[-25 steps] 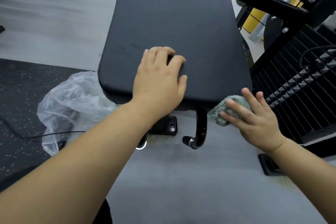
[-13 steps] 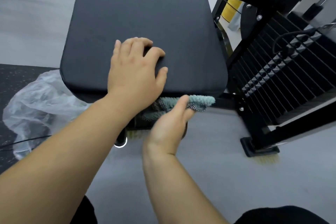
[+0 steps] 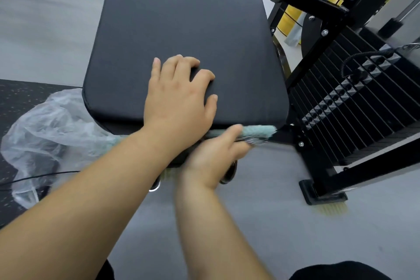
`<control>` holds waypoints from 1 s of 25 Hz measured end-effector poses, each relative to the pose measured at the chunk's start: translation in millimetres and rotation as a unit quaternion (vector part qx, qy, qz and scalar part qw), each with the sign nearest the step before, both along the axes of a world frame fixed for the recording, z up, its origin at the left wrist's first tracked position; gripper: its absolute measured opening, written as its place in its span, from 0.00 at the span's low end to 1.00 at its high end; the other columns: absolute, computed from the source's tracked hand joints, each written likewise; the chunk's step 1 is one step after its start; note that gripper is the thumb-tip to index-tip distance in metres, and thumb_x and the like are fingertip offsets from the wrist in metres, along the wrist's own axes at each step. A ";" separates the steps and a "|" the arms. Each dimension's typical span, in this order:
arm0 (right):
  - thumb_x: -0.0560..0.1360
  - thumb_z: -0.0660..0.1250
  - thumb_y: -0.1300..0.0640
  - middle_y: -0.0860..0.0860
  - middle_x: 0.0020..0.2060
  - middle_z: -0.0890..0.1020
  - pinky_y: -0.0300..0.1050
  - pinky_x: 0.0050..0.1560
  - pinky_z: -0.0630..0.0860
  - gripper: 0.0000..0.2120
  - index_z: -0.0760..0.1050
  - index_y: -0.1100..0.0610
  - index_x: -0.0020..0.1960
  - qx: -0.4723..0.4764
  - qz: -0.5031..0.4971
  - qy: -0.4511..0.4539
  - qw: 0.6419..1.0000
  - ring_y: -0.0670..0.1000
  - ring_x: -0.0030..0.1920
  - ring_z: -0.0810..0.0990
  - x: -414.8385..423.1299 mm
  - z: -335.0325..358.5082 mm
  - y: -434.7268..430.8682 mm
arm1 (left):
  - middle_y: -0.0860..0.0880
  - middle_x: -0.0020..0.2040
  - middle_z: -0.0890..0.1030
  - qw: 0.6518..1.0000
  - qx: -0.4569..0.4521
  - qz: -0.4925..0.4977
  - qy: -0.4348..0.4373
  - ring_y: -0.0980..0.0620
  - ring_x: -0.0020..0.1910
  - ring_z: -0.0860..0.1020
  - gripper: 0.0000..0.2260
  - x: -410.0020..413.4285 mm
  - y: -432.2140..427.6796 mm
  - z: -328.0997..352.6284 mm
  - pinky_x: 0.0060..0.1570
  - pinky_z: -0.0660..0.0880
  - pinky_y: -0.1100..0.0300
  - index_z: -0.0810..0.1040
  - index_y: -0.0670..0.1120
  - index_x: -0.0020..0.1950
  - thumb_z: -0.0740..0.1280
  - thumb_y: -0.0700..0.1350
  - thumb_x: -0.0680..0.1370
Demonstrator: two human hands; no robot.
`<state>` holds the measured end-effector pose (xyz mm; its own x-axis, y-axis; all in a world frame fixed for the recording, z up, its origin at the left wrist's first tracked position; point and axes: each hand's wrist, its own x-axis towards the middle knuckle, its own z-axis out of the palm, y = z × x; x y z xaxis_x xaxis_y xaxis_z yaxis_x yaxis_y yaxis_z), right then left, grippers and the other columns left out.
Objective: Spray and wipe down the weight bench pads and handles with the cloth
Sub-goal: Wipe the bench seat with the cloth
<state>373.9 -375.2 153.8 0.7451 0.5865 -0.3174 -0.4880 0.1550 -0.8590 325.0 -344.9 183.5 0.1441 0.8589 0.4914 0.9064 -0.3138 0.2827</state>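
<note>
Grey floor (image 3: pixel 272 223) surrounds the bench pad (image 3: pixel 181 18). Right hand (image 3: pixel 211 154), blurred, pinches the teal cloth (image 3: pixel 259 133) against the pad's near edge. Left hand (image 3: pixel 177 102) rests loosely on top, its wrist hiding part of the cloth. Plastic bag (image 3: pixel 50 125) lies left, weight stack (image 3: pixel 352 109) right.

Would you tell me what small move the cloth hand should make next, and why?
Probably slide the right hand, gripping the fluffy teal cloth, leftward along the near edge of the black padded bench: the cloth sits toward that edge's right corner, and the left hand rests on top.
</note>
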 end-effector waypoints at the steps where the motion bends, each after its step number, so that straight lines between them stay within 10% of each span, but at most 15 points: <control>1: 0.72 0.57 0.43 0.46 0.68 0.67 0.51 0.65 0.70 0.28 0.59 0.46 0.71 0.026 0.017 -0.002 1.000 0.49 0.65 0.72 -13.4 -2.1 -4.1 | 0.42 0.61 0.75 1.000 -0.004 0.001 -0.002 0.38 0.66 0.68 0.19 1.4 -0.1 0.1 0.70 0.54 0.40 0.78 0.45 0.57 0.59 0.52 0.72; 9: 0.74 0.49 0.36 0.45 0.58 0.70 0.59 0.62 0.70 0.22 0.64 0.47 0.62 -0.080 -0.051 -0.060 0.994 0.53 0.58 0.73 61.4 -6.5 23.9 | 0.42 0.60 0.75 1.000 -0.013 0.008 -0.007 0.37 0.66 0.68 0.17 10.7 -2.9 1.9 0.69 0.54 0.37 0.79 0.45 0.56 0.60 0.51 0.73; 15: 0.80 0.52 0.45 0.50 0.60 0.76 0.47 0.64 0.69 0.19 0.70 0.52 0.65 -0.083 -0.011 -0.104 0.991 0.52 0.59 0.74 80.9 -3.6 13.8 | 0.44 0.52 0.78 1.000 0.024 -0.003 0.017 0.37 0.54 0.76 0.18 34.9 -1.4 0.2 0.62 0.64 0.35 0.81 0.47 0.49 0.56 0.52 0.71; 18: 0.79 0.56 0.48 0.48 0.53 0.81 0.52 0.63 0.73 0.12 0.77 0.49 0.53 -0.065 0.131 -0.130 0.981 0.51 0.55 0.79 132.5 6.0 22.4 | 0.45 0.57 0.76 0.998 -0.020 0.003 0.057 0.38 0.56 0.73 0.14 50.9 3.4 19.9 0.65 0.65 0.39 0.80 0.48 0.53 0.60 0.51 0.74; 25: 0.78 0.58 0.41 0.48 0.52 0.81 0.50 0.56 0.77 0.20 0.75 0.54 0.61 -0.080 0.408 -0.275 0.867 0.50 0.52 0.80 182.0 59.1 110.5 | 0.47 0.71 0.61 0.970 -0.152 0.033 0.189 0.42 0.68 0.59 0.24 67.0 86.7 80.9 0.62 0.62 0.47 0.64 0.52 0.70 0.55 0.62 0.77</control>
<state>555.9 -264.6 212.9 0.1681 0.9707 -0.1716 0.1105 -0.1916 -0.9752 392.0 -258.2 264.4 0.2050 0.9691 0.1371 0.9785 -0.2064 -0.0042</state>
